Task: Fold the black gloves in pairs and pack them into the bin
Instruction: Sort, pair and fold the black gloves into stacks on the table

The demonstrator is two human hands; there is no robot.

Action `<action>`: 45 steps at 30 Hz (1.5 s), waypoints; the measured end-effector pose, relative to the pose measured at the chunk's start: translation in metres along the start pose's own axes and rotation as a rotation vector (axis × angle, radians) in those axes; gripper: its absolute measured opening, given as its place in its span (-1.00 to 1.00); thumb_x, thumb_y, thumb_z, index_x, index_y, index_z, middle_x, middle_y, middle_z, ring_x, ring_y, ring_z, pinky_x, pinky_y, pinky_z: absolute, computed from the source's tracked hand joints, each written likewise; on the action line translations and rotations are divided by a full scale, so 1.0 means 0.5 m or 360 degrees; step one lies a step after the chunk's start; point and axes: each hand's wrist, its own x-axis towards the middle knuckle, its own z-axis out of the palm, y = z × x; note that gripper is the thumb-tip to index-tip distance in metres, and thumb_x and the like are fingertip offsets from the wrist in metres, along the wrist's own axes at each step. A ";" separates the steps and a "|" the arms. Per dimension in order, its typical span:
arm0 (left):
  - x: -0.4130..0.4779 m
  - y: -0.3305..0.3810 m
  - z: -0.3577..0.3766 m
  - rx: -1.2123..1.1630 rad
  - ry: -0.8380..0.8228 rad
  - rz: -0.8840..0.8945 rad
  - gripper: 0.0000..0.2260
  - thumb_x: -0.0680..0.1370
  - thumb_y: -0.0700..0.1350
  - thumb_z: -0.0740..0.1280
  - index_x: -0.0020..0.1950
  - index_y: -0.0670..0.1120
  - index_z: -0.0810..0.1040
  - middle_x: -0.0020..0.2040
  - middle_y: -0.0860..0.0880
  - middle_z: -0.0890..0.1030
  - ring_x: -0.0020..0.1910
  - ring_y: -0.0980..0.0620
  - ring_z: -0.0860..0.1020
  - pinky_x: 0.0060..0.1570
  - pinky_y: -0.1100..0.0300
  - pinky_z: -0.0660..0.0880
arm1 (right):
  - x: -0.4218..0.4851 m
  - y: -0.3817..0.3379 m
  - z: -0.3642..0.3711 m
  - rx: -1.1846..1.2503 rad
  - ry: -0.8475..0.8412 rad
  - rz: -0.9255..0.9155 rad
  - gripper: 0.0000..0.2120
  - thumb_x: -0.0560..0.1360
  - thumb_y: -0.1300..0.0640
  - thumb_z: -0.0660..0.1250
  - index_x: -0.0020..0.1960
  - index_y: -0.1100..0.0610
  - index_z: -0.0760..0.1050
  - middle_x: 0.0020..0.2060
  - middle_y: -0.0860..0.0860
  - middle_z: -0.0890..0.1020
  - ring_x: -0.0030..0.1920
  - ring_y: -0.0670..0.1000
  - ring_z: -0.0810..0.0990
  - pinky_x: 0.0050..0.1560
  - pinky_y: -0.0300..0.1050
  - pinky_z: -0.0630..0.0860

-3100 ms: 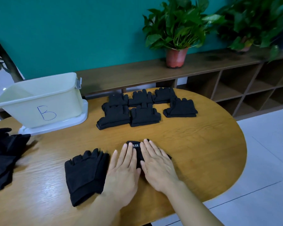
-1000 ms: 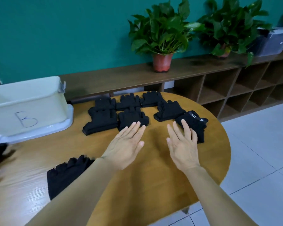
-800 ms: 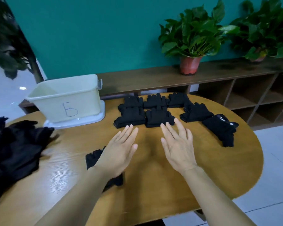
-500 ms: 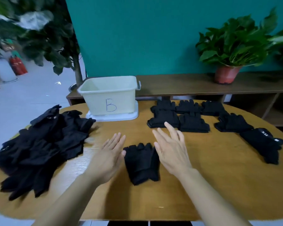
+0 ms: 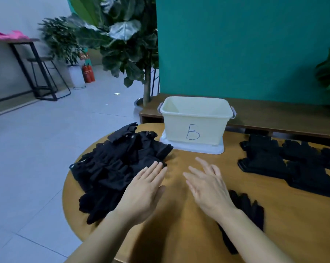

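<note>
Moved left since before: your hands. Left hand [image 5: 147, 188], fingers flat, empty, tips at the limp black glove heap [image 5: 118, 168], 10 o'clock. Right hand [image 5: 207, 185], spread, empty. Flat glove [image 5: 245, 209], 4 o'clock. Cream rectangular plastic bin [image 5: 194, 122], 12 o'clock. Folded pairs [image 5: 285, 164], 2 o'clock.
</note>
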 end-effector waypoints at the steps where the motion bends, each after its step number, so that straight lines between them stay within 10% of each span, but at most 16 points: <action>1: -0.002 -0.015 -0.004 0.0004 0.0016 -0.0015 -0.41 0.64 0.20 -0.21 0.62 0.00 0.08 0.60 0.09 -0.01 0.58 0.18 -0.15 0.51 0.27 -0.23 | 0.016 -0.011 0.011 0.0016 -0.0005 -0.0039 -0.91 0.46 0.07 0.48 -0.04 -0.05 0.68 0.03 -0.03 0.71 0.31 0.12 0.51 0.22 0.06 0.42; 5: -0.011 -0.085 -0.009 0.0082 0.0048 -0.0093 -0.46 0.65 0.17 -0.15 0.61 0.02 0.10 0.60 0.06 0.03 0.58 0.14 -0.10 0.51 0.26 -0.23 | 0.083 -0.053 0.051 0.0079 -0.0037 -0.0142 -0.87 0.40 0.08 0.53 -0.07 -0.06 0.67 -0.08 -0.07 0.71 0.24 0.13 0.58 0.10 0.06 0.51; 13: -0.023 -0.183 -0.009 0.0175 -0.0017 -0.0291 -0.50 0.68 0.14 -0.10 0.59 0.02 0.21 0.58 0.06 0.17 0.58 0.12 0.03 0.50 0.26 -0.14 | 0.220 -0.116 0.137 0.0174 -0.0417 0.0089 -0.73 0.65 -0.08 0.14 0.18 0.02 0.51 0.10 -0.10 0.63 0.51 0.03 0.15 0.41 -0.03 0.06; 22: -0.019 -0.199 0.008 0.0038 0.0001 -0.0299 -0.42 0.63 0.21 -0.22 0.62 0.06 0.07 0.60 0.11 -0.01 0.57 0.22 -0.18 0.49 0.31 -0.28 | 0.269 -0.145 0.177 0.0347 -0.0585 0.0907 -0.89 0.57 -0.05 0.27 -0.07 -0.06 0.53 -0.10 -0.10 0.61 0.25 0.01 0.32 0.10 -0.01 0.16; 34: 0.044 -0.101 -0.044 -0.0021 0.0028 -0.0246 -0.24 0.54 0.36 -0.30 0.63 -0.03 0.00 0.61 0.06 -0.06 0.55 0.19 -0.20 0.43 0.37 -0.34 | 0.192 -0.052 0.021 0.1176 -0.0168 0.1003 -0.81 0.43 0.10 0.33 -0.32 0.02 0.39 -0.41 -0.17 0.48 -0.15 -0.04 0.43 0.06 -0.01 0.26; 39: 0.083 0.013 -0.092 -0.0885 0.0229 -0.0384 -0.54 0.64 0.03 0.27 0.50 -0.08 0.30 0.27 0.24 0.48 0.32 0.28 0.38 0.23 0.41 0.28 | 0.118 -0.006 -0.083 0.1727 -0.0049 0.0959 -0.80 0.42 0.25 0.42 -0.33 0.09 0.47 -0.41 -0.11 0.55 -0.29 -0.06 0.49 -0.18 -0.14 0.43; 45: 0.118 0.137 -0.099 -0.1609 0.0222 -0.0312 -0.68 0.56 -0.28 0.35 0.31 -0.08 0.53 0.11 0.05 0.69 0.16 0.08 0.63 0.16 0.13 0.54 | 0.016 0.054 -0.177 0.1805 -0.0047 0.0908 -0.84 0.42 0.38 0.45 -0.10 0.17 0.57 -0.18 -0.03 0.65 -0.19 -0.12 0.61 -0.20 -0.30 0.51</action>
